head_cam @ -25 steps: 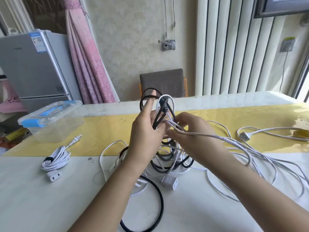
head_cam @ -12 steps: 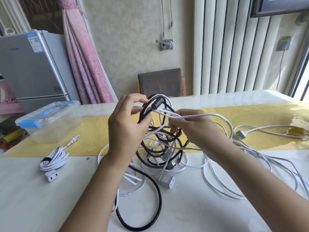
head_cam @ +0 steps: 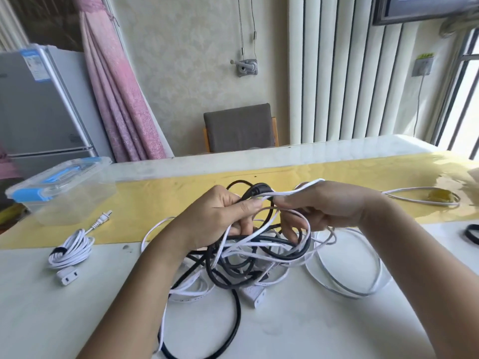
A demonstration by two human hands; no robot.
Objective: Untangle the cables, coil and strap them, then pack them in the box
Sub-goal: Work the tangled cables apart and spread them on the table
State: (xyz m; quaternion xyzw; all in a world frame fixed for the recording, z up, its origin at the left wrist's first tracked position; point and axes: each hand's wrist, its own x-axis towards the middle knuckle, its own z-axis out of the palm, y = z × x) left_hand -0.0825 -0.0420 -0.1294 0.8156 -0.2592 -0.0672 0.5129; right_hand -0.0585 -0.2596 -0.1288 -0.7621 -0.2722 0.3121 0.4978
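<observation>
A tangle of black and white cables (head_cam: pixel 248 257) lies mid-table, partly lifted. My left hand (head_cam: pixel 215 216) grips the black cable (head_cam: pixel 255 190) near its thick plug end, fingers curled round it. My right hand (head_cam: pixel 326 206) pinches a flat white cable (head_cam: pixel 298 189) that arches over its knuckles. The two hands nearly touch above the pile. A white coiled cable (head_cam: pixel 71 248) bound with a black strap lies at the left with its socket end beside it. The clear plastic box (head_cam: pixel 59 190) with a blue-latched lid stands closed at the far left.
A white socket block (head_cam: pixel 255 294) lies under the tangle. Loose white loops (head_cam: pixel 344 263) spread to the right, and more white cable (head_cam: pixel 420 195) runs along the yellow table runner (head_cam: pixel 166 193). A grey chair (head_cam: pixel 239 128) stands behind the table; a fridge (head_cam: pixel 39 104) is at left.
Both hands have come down closer to the table with the cables. The left hand has closed round the black cable; the white cable now drapes over the right hand.
</observation>
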